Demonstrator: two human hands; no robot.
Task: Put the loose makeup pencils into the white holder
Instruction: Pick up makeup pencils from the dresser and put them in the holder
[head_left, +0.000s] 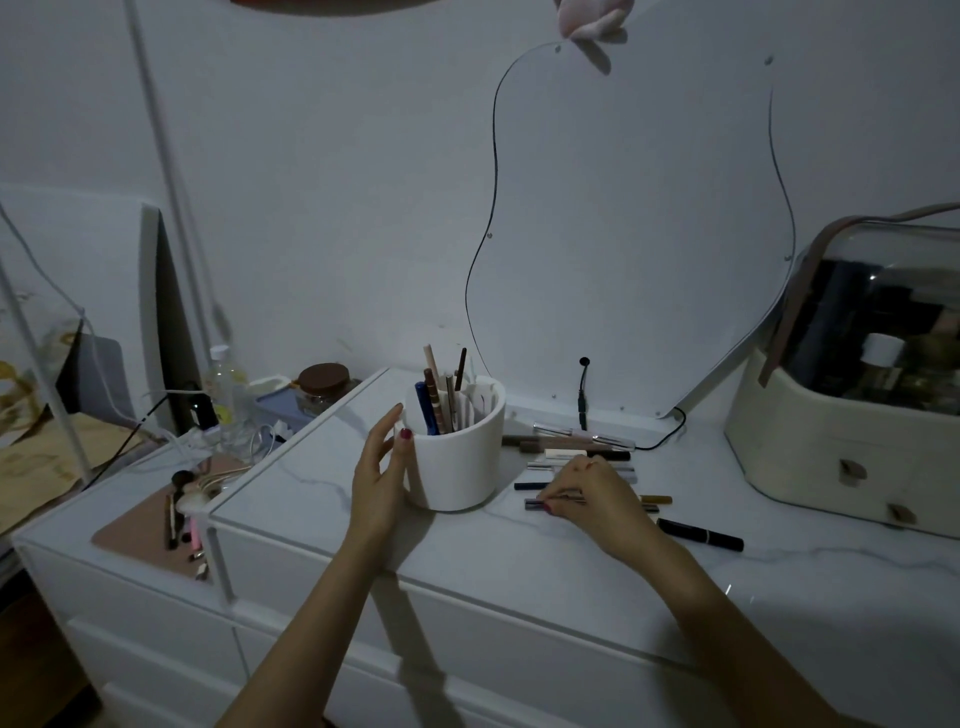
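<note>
We see the white holder (457, 457) standing upright on the marble-patterned desk (571, 561), several pencils already upright in its front compartment. Our left hand (382, 467) cups its left wall, thumb and fingers curled against it. Our right hand (587, 491) reaches down just to the holder's right and pinches a dark grey pencil (540, 503) that lies flat on the desk. The other loose pencils (566, 447) lie scattered beside and behind that hand, some partly hidden under it; a black tube (701, 534) lies nearer the desk's front. Behind them a black cable (584, 395) runs along the mirror (649, 234). A cream cosmetics case (841, 415) with a clear lid stands well to the right.
</note>
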